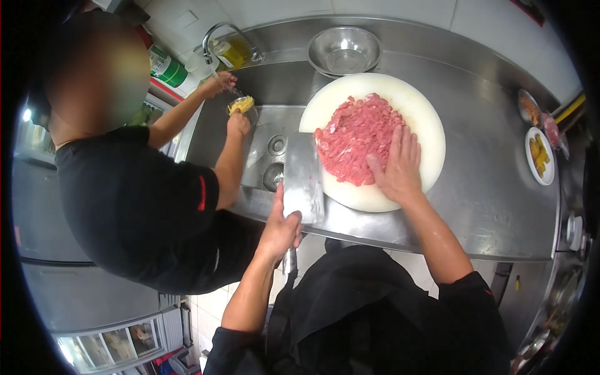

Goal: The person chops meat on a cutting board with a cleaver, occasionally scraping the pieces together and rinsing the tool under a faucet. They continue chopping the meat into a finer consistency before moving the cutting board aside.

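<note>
My left hand (279,232) is closed round the handle of a broad cleaver (303,178). The blade is raised along the left edge of a round white cutting board (428,150), its far end near the meat. A wide heap of pink sliced raw meat (356,134) covers the middle of the board. On the heap's right side lies my right hand (400,165), palm down with the fingers stretched out, touching the meat and holding no tool.
At my left a co-worker (131,194) handles yellow strips (240,105) over the sink (262,137). Behind the board stands a steel bowl (344,53). A white dish of yellow pieces (539,156) sits at the far right. The counter's front edge runs before me.
</note>
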